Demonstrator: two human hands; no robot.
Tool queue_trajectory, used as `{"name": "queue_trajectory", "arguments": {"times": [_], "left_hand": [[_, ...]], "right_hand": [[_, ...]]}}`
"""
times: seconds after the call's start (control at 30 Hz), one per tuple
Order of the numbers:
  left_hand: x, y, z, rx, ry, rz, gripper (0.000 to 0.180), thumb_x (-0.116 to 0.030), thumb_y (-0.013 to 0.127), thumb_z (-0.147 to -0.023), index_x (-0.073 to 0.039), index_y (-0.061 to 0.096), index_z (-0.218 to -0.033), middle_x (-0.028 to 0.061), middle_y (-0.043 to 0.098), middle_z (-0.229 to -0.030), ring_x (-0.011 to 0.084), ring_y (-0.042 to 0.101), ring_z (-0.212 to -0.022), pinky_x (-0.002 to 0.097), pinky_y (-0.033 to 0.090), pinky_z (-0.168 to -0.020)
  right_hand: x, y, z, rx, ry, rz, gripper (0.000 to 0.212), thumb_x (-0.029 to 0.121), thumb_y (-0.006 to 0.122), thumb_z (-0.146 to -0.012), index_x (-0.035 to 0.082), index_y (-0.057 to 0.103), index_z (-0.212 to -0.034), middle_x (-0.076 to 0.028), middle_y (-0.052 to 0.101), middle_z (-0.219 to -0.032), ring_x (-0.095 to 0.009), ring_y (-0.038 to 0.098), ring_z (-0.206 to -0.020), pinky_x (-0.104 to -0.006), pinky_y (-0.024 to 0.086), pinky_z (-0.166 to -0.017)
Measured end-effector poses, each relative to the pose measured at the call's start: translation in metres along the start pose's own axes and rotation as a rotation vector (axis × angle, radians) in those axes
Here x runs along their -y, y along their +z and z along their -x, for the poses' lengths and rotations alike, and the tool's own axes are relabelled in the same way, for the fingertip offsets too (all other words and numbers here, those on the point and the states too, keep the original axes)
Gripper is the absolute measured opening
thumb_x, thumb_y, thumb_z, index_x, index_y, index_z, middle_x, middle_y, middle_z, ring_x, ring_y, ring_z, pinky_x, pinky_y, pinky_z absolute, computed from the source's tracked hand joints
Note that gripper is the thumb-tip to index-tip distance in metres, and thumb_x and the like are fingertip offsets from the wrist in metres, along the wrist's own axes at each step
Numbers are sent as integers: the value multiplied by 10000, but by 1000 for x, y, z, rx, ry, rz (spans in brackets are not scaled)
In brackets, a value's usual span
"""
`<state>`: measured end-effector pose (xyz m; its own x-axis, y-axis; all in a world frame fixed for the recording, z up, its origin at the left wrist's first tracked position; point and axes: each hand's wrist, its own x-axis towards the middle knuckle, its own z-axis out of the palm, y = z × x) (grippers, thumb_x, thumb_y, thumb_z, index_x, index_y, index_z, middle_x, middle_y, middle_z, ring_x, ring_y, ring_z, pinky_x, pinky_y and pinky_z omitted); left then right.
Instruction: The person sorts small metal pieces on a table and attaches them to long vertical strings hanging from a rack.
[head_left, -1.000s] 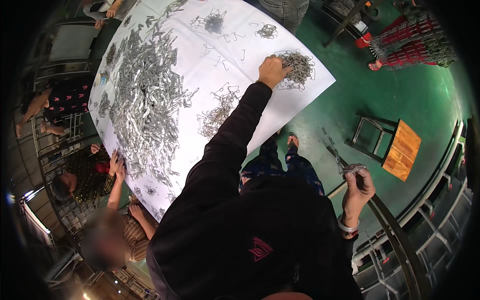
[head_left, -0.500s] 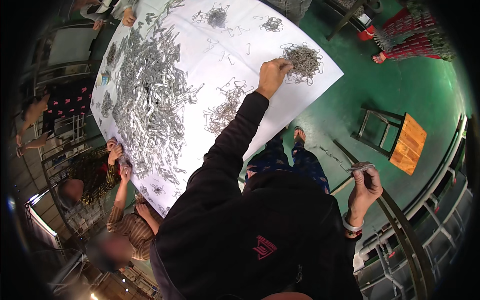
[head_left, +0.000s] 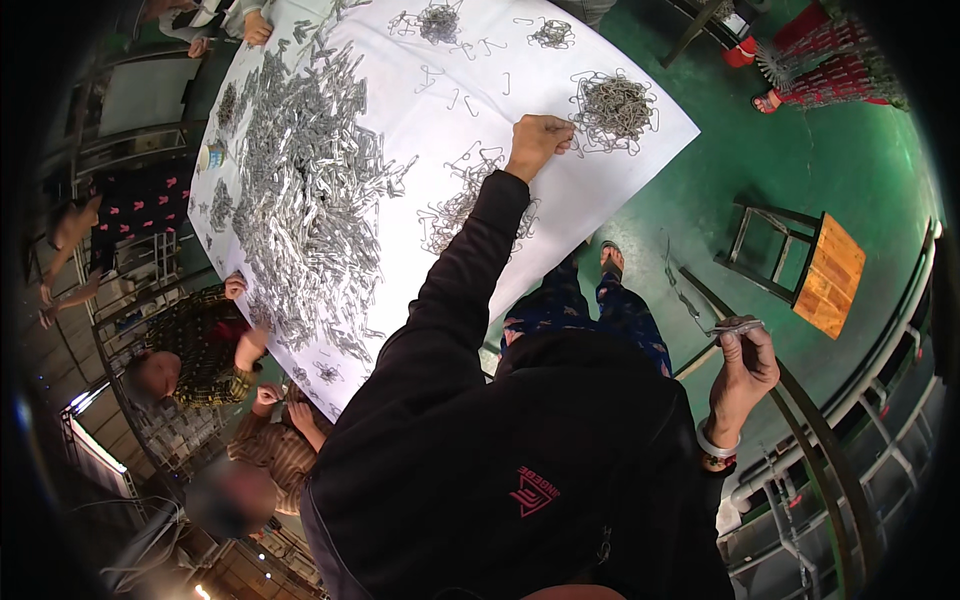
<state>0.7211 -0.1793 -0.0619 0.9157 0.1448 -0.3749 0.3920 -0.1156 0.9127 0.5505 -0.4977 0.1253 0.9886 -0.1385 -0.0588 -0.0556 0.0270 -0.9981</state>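
Observation:
My left hand (head_left: 541, 146) is over the white-covered table (head_left: 640, 170), its fingertips pinched together beside a pile of bent wire pieces (head_left: 612, 112). What the fingertips hold, if anything, is too small to make out. Under my left forearm lies a looser pile of wire pieces (head_left: 450, 222). Out to the right, away from the table, my right hand (head_left: 742, 382) grips a flat metal piece (head_left: 738, 327) between thumb and fingers. A thin linked strand (head_left: 683, 300) trails from beside that piece, seemingly hanging over the floor.
A large heap of silvery metal pieces (head_left: 300, 200) covers the table's left part. Small wire piles (head_left: 438, 22) lie at the far side. Co-workers' hands (head_left: 250, 345) are along the left edge. A wooden-topped stool (head_left: 830, 275) stands on the green floor, right.
My left hand has drawn back slightly to the left from the wire pile's edge. The strand by my right hand has swung farther up in the picture. Co-workers' hands have shifted.

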Motion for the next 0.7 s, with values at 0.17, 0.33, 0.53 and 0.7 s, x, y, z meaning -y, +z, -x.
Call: {"name": "queue_trajectory", "arguments": {"times": [0.17,0.33,0.53,0.7], "left_hand": [[7,-6,-3,-107,233,-569,126,-107,688,-745,-22,696,-838,111,679,-751,206,655,-676,300,518,-636],[2,2,-7,-118,332,-509,154,-167,709,-718,-35,690,-794,138,664,-753,276,648,-729,349,504,-677],[-9,30,-23,-105,371,-724,224,-244,736,-674,-37,681,-738,161,650,-729,315,636,-718,400,502,-663],[-37,29,-31,-55,319,-761,238,-279,708,-684,-49,699,-746,164,657,-726,317,643,-718,388,513,-679]], "right_hand": [[3,3,0,-6,-5,2,226,-116,632,-770,-2,574,-956,-97,615,-901,-152,580,-810,-271,486,-738],[6,3,0,0,-20,1,219,-121,630,-770,1,574,-943,-101,614,-899,-154,581,-812,-276,488,-738],[6,0,0,-1,-18,-6,216,-124,632,-766,-1,573,-934,-99,613,-899,-147,577,-807,-270,488,-736],[6,-2,0,-1,-32,-2,207,-119,640,-761,-15,578,-930,-102,614,-903,-143,574,-796,-264,487,-733]]}}
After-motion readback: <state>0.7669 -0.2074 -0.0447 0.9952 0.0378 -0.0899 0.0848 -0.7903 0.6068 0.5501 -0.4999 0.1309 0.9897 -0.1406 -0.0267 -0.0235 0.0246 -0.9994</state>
